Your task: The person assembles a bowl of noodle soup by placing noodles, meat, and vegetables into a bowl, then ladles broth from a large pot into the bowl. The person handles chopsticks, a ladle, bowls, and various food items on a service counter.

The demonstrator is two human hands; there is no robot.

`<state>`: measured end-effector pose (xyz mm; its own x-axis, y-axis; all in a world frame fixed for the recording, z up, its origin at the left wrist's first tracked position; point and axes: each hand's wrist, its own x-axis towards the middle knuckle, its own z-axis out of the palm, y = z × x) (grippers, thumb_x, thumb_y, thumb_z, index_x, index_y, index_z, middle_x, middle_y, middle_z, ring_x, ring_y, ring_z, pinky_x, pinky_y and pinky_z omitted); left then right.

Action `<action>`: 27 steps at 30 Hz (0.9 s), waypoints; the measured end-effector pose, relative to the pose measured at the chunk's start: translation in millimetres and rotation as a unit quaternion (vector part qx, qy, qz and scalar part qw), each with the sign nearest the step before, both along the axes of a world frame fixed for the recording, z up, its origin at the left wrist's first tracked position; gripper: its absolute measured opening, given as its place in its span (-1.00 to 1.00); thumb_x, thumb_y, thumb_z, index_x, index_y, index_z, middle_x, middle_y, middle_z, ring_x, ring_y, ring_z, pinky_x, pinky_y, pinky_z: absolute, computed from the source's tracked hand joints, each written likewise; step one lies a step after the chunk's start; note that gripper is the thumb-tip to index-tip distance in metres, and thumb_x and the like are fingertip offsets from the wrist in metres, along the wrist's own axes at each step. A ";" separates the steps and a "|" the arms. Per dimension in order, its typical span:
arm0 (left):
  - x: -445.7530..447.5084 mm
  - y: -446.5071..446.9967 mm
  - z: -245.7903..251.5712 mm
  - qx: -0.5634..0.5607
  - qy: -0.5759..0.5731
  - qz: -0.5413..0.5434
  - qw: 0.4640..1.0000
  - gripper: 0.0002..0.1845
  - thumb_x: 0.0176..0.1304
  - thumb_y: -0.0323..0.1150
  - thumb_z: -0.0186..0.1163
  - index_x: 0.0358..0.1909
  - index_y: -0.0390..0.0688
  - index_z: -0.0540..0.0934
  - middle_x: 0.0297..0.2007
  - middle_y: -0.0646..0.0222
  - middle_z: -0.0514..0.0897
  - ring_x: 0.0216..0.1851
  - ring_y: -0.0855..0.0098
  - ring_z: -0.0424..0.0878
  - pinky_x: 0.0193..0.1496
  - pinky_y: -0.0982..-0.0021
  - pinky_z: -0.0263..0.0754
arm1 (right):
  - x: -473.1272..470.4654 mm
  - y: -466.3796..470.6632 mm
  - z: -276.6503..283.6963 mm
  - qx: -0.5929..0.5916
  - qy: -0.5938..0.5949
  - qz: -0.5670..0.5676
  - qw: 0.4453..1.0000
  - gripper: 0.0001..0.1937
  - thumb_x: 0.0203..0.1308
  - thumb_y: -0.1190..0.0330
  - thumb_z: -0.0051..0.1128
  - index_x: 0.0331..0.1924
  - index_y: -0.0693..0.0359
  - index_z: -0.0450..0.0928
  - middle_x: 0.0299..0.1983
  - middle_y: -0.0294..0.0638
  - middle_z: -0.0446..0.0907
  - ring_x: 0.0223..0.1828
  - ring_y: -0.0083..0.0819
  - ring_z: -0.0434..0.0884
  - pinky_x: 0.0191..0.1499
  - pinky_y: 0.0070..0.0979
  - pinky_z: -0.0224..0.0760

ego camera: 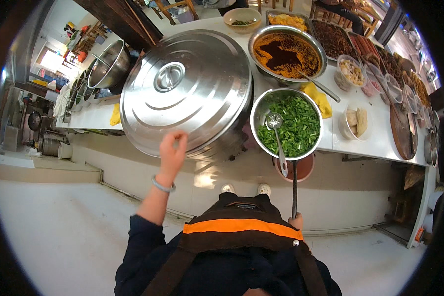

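My left hand (173, 150), a bracelet at its wrist, is raised over the near edge of a large steel pot lid (207, 88). Its fingers are curled towards the thumb; nothing shows in them, and whether it touches the lid cannot be told. Low at the right of my apron, my right hand (296, 222) grips a long dark handle (295, 188). The handle runs up to the rim of a steel bowl of chopped green herbs (296, 125); its far end is hidden there. A slotted metal spoon (277, 137) lies in that bowl, its handle over the near rim.
Behind the herbs stands a steel bowl of red chili oil (288, 53) with a ladle. Trays of food (331, 39), plastic tubs (349, 74) and a round wooden board (401, 137) line the right counter. A pink bucket (305, 170) is below. People sit beyond the counter.
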<state>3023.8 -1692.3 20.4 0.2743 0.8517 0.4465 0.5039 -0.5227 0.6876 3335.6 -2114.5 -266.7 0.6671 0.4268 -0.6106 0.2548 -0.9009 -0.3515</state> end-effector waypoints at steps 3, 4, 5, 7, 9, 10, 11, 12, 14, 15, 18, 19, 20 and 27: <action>-21.0 90.0 -5.6 -0.030 -0.102 0.057 0.993 -0.85 0.27 -0.38 0.16 -0.25 -0.27 0.57 -0.37 0.38 0.64 -0.36 0.58 0.48 -0.28 0.50 0.38 | -14.3 6.0 7.6 0.080 0.148 -0.132 0.977 -0.75 0.09 0.39 0.12 -0.13 0.28 0.46 -0.47 -0.11 0.56 -0.52 -0.31 0.59 -0.45 -0.37 0.45; -27.2 126.6 -12.1 -0.090 -0.150 0.082 0.981 -0.82 0.28 -0.34 0.15 -0.22 -0.26 0.57 -0.33 0.39 0.63 -0.33 0.59 0.47 -0.29 0.51 0.36 | -18.0 8.1 12.2 0.116 0.223 -0.170 0.953 -0.78 0.12 0.38 0.11 -0.18 0.28 0.49 -0.53 -0.16 0.54 -0.56 -0.36 0.56 -0.47 -0.41 0.42; -33.2 161.0 -20.9 -0.104 -0.212 0.052 0.970 -0.79 0.29 -0.30 0.14 -0.18 -0.25 0.57 -0.30 0.41 0.62 -0.31 0.61 0.46 -0.29 0.52 0.35 | -24.3 3.8 21.1 0.152 0.292 -0.216 0.919 -0.81 0.15 0.36 0.10 -0.22 0.28 0.52 -0.58 -0.20 0.52 -0.59 -0.42 0.53 -0.49 -0.46 0.38; -47.0 220.4 -40.5 -0.173 -0.165 0.110 0.965 -0.64 0.29 -0.23 0.15 0.00 -0.27 0.52 -0.17 0.33 0.60 -0.23 0.49 0.49 -0.15 0.45 0.40 | -36.9 5.0 36.1 0.154 0.380 -0.345 0.844 -0.76 0.23 0.32 0.03 -0.08 0.23 0.42 -0.55 -0.26 0.47 -0.69 -0.51 0.38 -0.62 -0.56 0.30; -55.2 264.4 -58.6 -0.195 -0.122 0.138 0.963 -0.55 0.29 -0.19 0.14 0.07 -0.34 0.48 -0.06 0.17 0.59 -0.07 0.31 0.53 0.04 0.33 0.40 | -53.7 1.8 54.4 0.242 0.464 -0.433 0.734 -0.72 0.31 0.23 0.00 -0.03 0.21 0.40 -0.56 -0.33 0.43 -0.68 -0.59 0.33 -0.61 -0.62 0.27; -56.5 280.9 -65.2 -0.197 -0.053 0.166 0.965 -0.50 0.28 -0.18 0.14 0.12 -0.37 0.44 0.01 0.12 0.57 0.01 0.28 0.52 0.09 0.34 0.37 | -63.6 -1.8 63.7 0.269 0.487 -0.471 0.684 -0.71 0.33 0.20 -0.01 -0.01 0.19 0.39 -0.56 -0.36 0.41 -0.67 -0.63 0.31 -0.61 -0.64 0.25; -56.4 287.9 -75.2 -0.164 -0.026 0.157 0.973 -0.45 0.27 -0.19 0.15 0.15 -0.42 0.40 0.05 0.06 0.55 0.05 0.24 0.51 0.11 0.33 0.37 | -72.1 -4.2 70.5 0.298 0.513 -0.504 0.627 -0.70 0.36 0.17 -0.02 0.01 0.17 0.39 -0.56 -0.38 0.40 -0.67 -0.66 0.29 -0.61 -0.66 0.23; -52.8 298.7 -80.1 -0.270 -0.098 0.093 0.953 -0.43 0.26 -0.21 0.16 0.16 -0.46 0.37 0.05 0.00 0.53 0.06 0.23 0.51 0.11 0.32 0.36 | -79.9 -11.9 79.0 0.321 0.532 -0.488 0.613 -0.69 0.38 0.15 -0.05 0.04 0.15 0.39 -0.53 -0.40 0.41 -0.66 -0.67 0.28 -0.60 -0.67 0.23; -44.8 309.2 -92.6 -0.288 -0.097 0.111 0.946 -0.41 0.25 -0.23 0.17 0.16 -0.51 0.35 0.00 -0.02 0.55 -0.03 0.23 0.55 0.02 0.29 0.42 | -98.5 -26.0 83.6 0.340 0.529 -0.518 0.580 -0.70 0.39 0.17 -0.08 0.05 0.15 0.39 -0.53 -0.42 0.40 -0.66 -0.67 0.27 -0.59 -0.68 0.22; -40.9 314.0 -97.3 -0.292 -0.114 0.123 0.942 -0.41 0.25 -0.24 0.17 0.16 -0.51 0.34 -0.02 -0.02 0.56 -0.06 0.22 0.56 -0.01 0.27 0.44 | -108.7 -35.4 81.0 0.368 0.548 -0.512 0.549 -0.71 0.40 0.18 -0.09 0.06 0.15 0.39 -0.54 -0.42 0.40 -0.66 -0.67 0.26 -0.58 -0.69 0.22; -32.0 330.5 -101.4 -0.221 0.011 0.135 0.966 -0.45 0.24 -0.20 0.15 0.12 -0.41 0.32 -0.24 0.04 0.59 -0.31 0.20 0.60 -0.30 0.28 0.52 | -130.8 -77.3 65.4 0.424 0.561 -0.469 0.535 -0.68 0.40 0.22 -0.10 0.12 0.18 0.39 -0.57 -0.41 0.31 -0.66 -0.69 0.20 -0.61 -0.70 0.09; -30.3 334.0 -100.8 -0.220 0.025 0.114 0.969 -0.48 0.17 -0.14 0.19 -0.08 -0.46 0.45 -0.27 -0.06 0.62 -0.26 0.07 0.61 -0.21 0.23 0.50 | -136.2 -92.8 60.2 0.423 0.510 -0.451 0.598 -0.66 0.41 0.21 -0.11 0.15 0.15 0.39 -0.56 -0.40 0.31 -0.65 -0.71 0.19 -0.63 -0.73 0.04; -28.4 336.3 -99.1 -0.224 0.038 0.137 0.964 -0.45 0.10 -0.07 0.22 -0.27 -0.51 0.58 -0.29 -0.16 0.65 -0.21 -0.05 0.62 -0.12 0.18 0.47 | -139.4 -102.8 52.9 0.382 0.460 -0.499 0.628 -0.63 0.40 0.16 -0.10 0.18 0.13 0.40 -0.54 -0.41 0.32 -0.66 -0.71 0.17 -0.64 -0.75 -0.04; -10.1 320.5 -73.4 -0.160 0.223 0.194 0.942 -0.62 0.14 -0.22 0.20 -0.24 -0.43 0.61 -0.16 -0.15 0.63 -0.06 -0.07 0.58 0.04 0.11 0.44 | -133.4 -103.0 146.4 0.398 0.286 -0.417 0.766 -0.60 0.23 0.30 0.02 0.12 0.18 0.28 -0.59 -0.35 0.23 -0.61 -0.60 0.18 -0.55 -0.65 0.06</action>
<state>3013.7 -1371.8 -53.0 0.0151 0.9978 0.0641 0.8906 -0.0426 0.4529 3202.1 -2217.5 -120.3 0.6303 0.3874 -0.6728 -0.6929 -0.1102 -0.7126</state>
